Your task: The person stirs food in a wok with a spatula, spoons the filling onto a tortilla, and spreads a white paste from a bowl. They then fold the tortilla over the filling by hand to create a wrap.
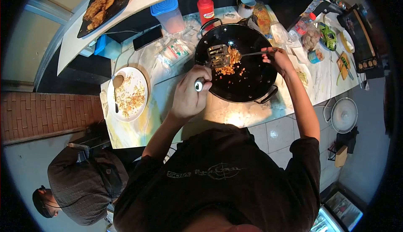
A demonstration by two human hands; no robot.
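Note:
A large black wok (247, 80) with two loop handles sits on the counter. Orange-brown chopped food (228, 68) lies in it. My left hand (191, 93) is closed round the handle of a slotted metal spatula (218, 55), whose blade is in the food. From the wok's right side, my right hand (277, 59) grips the thin handle of a metal spoon (252, 54); its head is at the food beside the spatula.
Left of the wok are a white plate (145, 85) of rice-like food and a plastic packet (174, 52). Behind stand a red bottle (205, 10), a lidded tub (168, 17) and a mug (246, 7). Greens (327, 36) are right; another person (82, 185) is lower left.

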